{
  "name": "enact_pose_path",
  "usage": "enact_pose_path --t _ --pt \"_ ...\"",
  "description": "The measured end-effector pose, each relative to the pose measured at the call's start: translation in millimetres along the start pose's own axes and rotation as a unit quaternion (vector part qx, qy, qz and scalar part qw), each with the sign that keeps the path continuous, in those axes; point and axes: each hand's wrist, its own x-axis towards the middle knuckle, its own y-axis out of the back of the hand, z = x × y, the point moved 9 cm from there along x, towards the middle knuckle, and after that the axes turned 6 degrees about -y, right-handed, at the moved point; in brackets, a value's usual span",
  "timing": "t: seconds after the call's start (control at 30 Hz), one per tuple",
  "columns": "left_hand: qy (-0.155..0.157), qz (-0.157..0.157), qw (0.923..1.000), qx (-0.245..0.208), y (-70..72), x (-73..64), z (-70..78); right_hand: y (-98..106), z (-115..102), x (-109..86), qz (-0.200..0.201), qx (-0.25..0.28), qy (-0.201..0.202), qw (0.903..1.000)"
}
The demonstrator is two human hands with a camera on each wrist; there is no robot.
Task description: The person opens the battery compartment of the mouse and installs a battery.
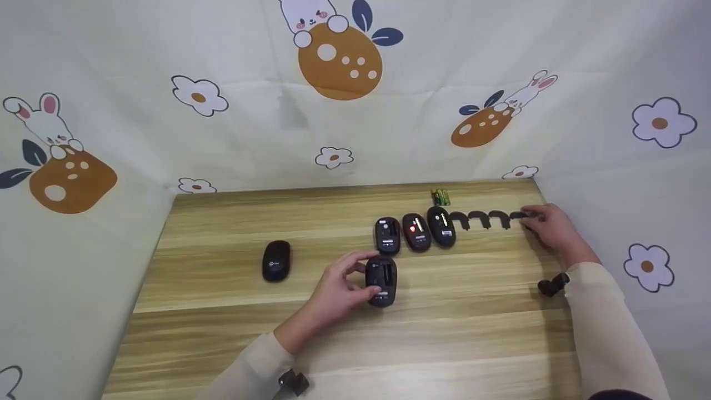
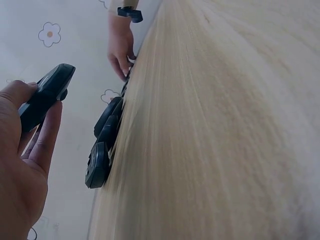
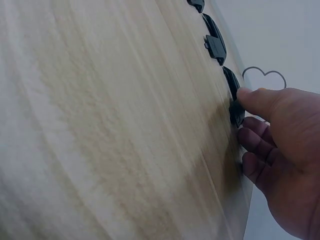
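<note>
My left hand (image 1: 339, 289) grips a black computer mouse (image 1: 381, 280) between thumb and fingers, raised over the table. The mouse's underside faces up and its battery compartment is uncovered. At the far right, my right hand (image 1: 555, 226) pinches a curved black battery cover (image 3: 235, 95) with thumb and fingertips, low at the tabletop. Several such covers lie in a row, among them one just left of that hand (image 1: 500, 218). Three more mice lie bottom up behind the held one: a left one (image 1: 387, 235), a middle one (image 1: 417, 232) with a red light, and a right one (image 1: 441, 226).
A black mouse (image 1: 276, 261) sits top side up on the left of the wooden table (image 1: 222, 322). Small green batteries (image 1: 440, 197) lie near the back edge, behind the mice. Patterned cloth walls (image 1: 250, 139) enclose the table at the back and sides.
</note>
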Motion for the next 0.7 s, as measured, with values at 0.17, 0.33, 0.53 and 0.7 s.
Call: enact_pose_path --t 0.17,0.33,0.53,0.7 --pt "0.000 0.000 1.0000 0.001 0.4 0.3 0.0 3.8 -2.0 -1.8 0.039 0.034 -0.008 0.9986" --pt "0.001 0.002 1.0000 0.002 1.2 0.7 -0.2 6.4 -11.7 -2.1 0.079 0.072 -0.020 0.9941" --pt "-0.008 0.004 1.0000 0.001 0.6 0.9 1.5 -6.7 -39.3 0.5 0.071 0.102 -0.022 0.9921" --pt "-0.004 0.003 1.0000 -0.007 -0.2 1.5 1.3 -26.4 -68.2 12.7 0.037 0.110 0.001 0.9933"
